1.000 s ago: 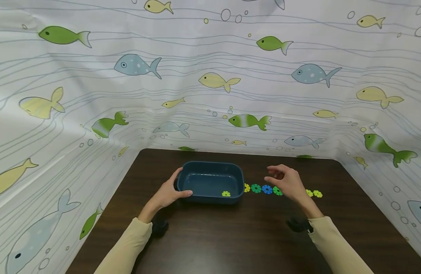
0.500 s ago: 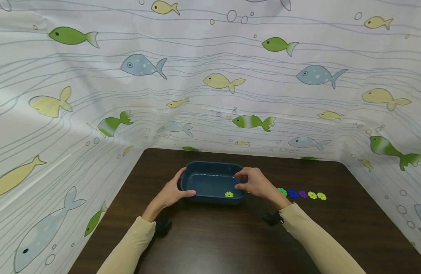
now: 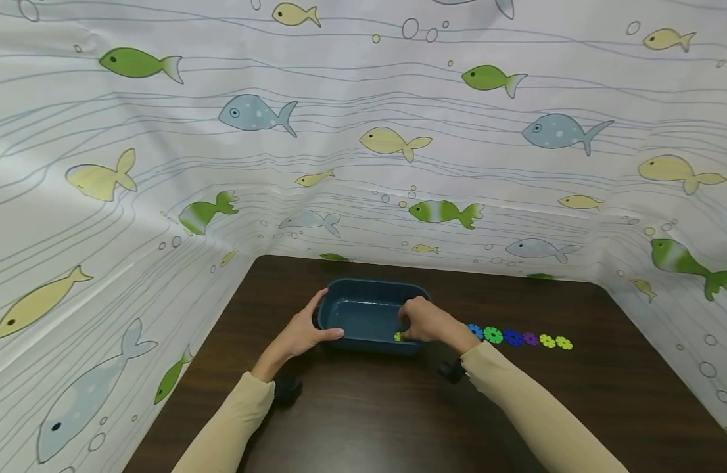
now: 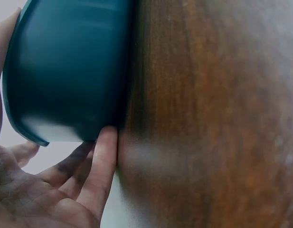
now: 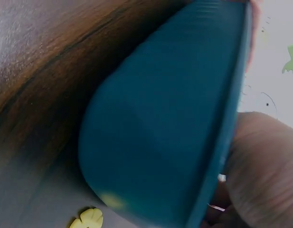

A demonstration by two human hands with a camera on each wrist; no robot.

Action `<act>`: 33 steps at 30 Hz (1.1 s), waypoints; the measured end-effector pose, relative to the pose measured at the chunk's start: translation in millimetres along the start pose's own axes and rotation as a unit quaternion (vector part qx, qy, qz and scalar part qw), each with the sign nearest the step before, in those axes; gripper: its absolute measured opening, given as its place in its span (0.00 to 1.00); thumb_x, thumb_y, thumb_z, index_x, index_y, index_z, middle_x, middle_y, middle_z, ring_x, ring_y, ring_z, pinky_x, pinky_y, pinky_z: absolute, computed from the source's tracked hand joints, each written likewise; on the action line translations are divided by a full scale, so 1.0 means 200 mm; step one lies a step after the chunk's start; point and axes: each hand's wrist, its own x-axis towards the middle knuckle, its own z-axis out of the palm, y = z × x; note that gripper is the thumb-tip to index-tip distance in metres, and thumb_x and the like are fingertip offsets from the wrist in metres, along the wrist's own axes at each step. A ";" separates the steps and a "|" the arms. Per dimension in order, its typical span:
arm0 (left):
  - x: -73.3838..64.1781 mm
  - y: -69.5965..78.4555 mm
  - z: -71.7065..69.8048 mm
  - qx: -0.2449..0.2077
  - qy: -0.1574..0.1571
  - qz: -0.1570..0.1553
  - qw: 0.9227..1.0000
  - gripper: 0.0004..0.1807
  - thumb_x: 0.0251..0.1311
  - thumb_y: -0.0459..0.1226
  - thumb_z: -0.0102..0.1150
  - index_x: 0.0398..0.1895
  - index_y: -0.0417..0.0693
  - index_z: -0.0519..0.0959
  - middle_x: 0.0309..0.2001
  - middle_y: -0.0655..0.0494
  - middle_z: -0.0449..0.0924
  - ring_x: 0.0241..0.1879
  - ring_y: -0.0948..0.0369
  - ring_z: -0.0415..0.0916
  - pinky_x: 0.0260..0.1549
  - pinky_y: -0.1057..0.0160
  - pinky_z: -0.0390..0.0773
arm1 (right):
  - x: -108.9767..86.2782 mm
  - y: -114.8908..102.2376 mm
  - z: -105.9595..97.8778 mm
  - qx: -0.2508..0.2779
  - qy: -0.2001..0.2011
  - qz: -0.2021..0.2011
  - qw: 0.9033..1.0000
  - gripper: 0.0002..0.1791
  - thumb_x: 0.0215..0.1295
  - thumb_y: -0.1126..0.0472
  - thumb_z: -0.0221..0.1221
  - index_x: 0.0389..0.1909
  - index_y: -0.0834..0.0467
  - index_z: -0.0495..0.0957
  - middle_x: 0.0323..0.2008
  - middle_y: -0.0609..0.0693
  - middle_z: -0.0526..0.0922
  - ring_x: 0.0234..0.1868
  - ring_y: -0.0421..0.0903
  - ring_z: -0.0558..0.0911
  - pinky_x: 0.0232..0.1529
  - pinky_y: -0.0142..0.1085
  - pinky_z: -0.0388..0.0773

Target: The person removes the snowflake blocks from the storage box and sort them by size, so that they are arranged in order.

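A dark blue rectangular basin [image 3: 369, 290] stands on the table. My left hand [image 3: 298, 335] holds its left end, thumb over the front rim; in the left wrist view the fingers touch the end wall of the basin [image 4: 65, 80]. Over the right rim, my right hand [image 3: 428, 322] reaches inside with its fingers pointing down. Beside those fingertips, a yellow flower-shaped disc [image 3: 398, 336] shows in part on the basin floor. Whether the fingers pinch it is hidden. From the right wrist, the hand [image 5: 260, 166] appears beyond the rim.
A row of flower-shaped discs runs right from the basin: light blue [image 3: 474, 330], green [image 3: 493, 335], dark blue [image 3: 513, 337], purple [image 3: 530, 339] and two yellow. Another yellow disc [image 5: 89, 219] lies by the basin's right end. A fish-printed curtain [image 3: 363, 177] surrounds the table [image 3: 363, 407].
My right hand has moved left from above the disc row, over the basin's right rim and down inside. The left hand keeps its hold. The view has shifted slightly.
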 end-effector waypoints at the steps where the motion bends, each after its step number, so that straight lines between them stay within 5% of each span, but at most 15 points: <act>1: 0.00 0.00 0.00 -0.002 0.000 0.000 1.000 0.67 0.57 0.64 0.78 0.91 0.60 0.46 0.89 0.34 0.48 0.82 0.29 0.59 0.75 0.23 0.66 | 0.01 0.00 0.01 -0.004 -0.007 0.004 1.000 0.09 0.66 0.65 0.75 0.45 0.64 0.90 0.39 0.56 0.90 0.38 0.48 0.87 0.43 0.44 0.89; 12: 0.00 0.01 0.00 -0.001 0.005 0.001 1.000 0.67 0.56 0.64 0.78 0.91 0.59 0.47 0.88 0.34 0.50 0.82 0.29 0.60 0.75 0.23 0.66 | 0.04 -0.01 0.03 -0.019 -0.037 0.029 0.999 0.12 0.66 0.70 0.74 0.50 0.65 0.89 0.41 0.57 0.91 0.41 0.50 0.89 0.47 0.46 0.91; 25: 0.00 0.00 0.00 -0.002 0.006 -0.003 1.000 0.67 0.56 0.64 0.78 0.91 0.60 0.47 0.88 0.34 0.51 0.82 0.30 0.60 0.75 0.23 0.65 | 0.06 0.00 0.03 -0.013 -0.043 -0.012 0.999 0.08 0.66 0.73 0.72 0.44 0.62 0.92 0.39 0.56 0.92 0.37 0.47 0.88 0.40 0.40 0.89; 33: 0.00 0.00 0.00 -0.004 0.006 -0.001 1.000 0.67 0.56 0.65 0.78 0.91 0.60 0.47 0.88 0.34 0.51 0.82 0.29 0.61 0.75 0.22 0.65 | 0.08 0.01 0.04 0.004 -0.052 -0.004 0.999 0.07 0.67 0.71 0.72 0.43 0.61 0.92 0.43 0.56 0.93 0.42 0.50 0.90 0.44 0.42 0.91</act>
